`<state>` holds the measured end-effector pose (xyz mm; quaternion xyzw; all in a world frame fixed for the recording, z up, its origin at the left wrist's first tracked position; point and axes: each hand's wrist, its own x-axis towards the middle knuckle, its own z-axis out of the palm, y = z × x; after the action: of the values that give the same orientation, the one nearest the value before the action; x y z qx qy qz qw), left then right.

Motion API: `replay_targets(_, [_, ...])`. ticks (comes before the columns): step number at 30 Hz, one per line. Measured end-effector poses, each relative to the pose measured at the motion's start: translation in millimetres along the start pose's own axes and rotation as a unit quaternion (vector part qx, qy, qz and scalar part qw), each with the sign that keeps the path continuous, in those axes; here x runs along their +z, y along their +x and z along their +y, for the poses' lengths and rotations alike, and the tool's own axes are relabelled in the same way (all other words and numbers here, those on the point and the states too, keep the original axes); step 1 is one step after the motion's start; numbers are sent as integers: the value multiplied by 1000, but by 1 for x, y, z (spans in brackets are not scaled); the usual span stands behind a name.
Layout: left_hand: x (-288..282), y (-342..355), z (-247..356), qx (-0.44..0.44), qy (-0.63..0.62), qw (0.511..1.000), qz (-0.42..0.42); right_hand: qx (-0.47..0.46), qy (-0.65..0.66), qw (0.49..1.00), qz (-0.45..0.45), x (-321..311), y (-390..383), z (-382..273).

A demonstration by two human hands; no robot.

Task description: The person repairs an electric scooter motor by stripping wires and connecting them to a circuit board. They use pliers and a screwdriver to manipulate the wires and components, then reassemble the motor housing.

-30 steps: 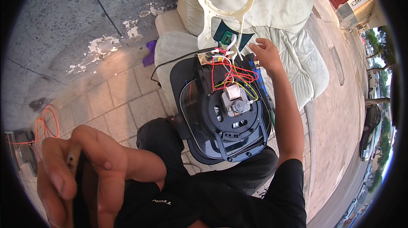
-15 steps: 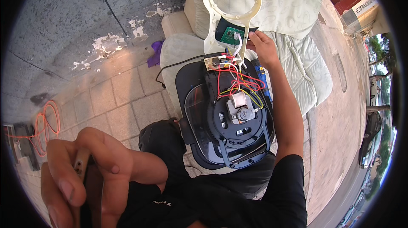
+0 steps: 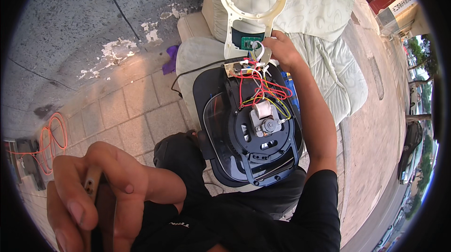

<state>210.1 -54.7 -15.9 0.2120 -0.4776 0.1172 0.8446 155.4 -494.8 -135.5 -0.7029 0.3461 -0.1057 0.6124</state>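
My right hand (image 3: 283, 51) has its fingers closed on the lower right side of a cream plastic frame (image 3: 229, 5) with a large round opening. A green circuit board (image 3: 247, 43) lies against a dark panel in the frame's lower part, with a white cable plugged into it. Below is the opened body of a black appliance (image 3: 212, 116) on a cushion, its motor (image 3: 268, 126) exposed among red, yellow and white wires (image 3: 253, 83). My left hand (image 3: 101, 191), close to the camera, is wrapped round a flat tan-edged object (image 3: 92, 182) whose kind I cannot make out.
Pale quilted cushions (image 3: 324, 73) lie beneath and behind the appliance. A blue tool (image 3: 292, 90) is partly hidden beside my right forearm. A purple cloth (image 3: 171, 59) lies near the wall. An orange cord (image 3: 50, 139) is coiled on the paving at left.
My right hand and the frame have shifted slightly left, and the frame has turned a little. The dark panel's corner that stuck out past the frame's right side no longer shows. My left hand stays put.
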Motion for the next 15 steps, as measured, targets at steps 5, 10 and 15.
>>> replay_targets(5, [4,-2,-4,23,-14,999,36,-53,-22,998,-33,-7,-2,-3])
replay_targets(10, [5,-2,-7,9,-14,1000,17,-107,-9,993,-54,11,13,10])
replay_targets(15, [6,-1,-6,-7,-14,1000,5,-106,-28,994,-30,13,17,15])
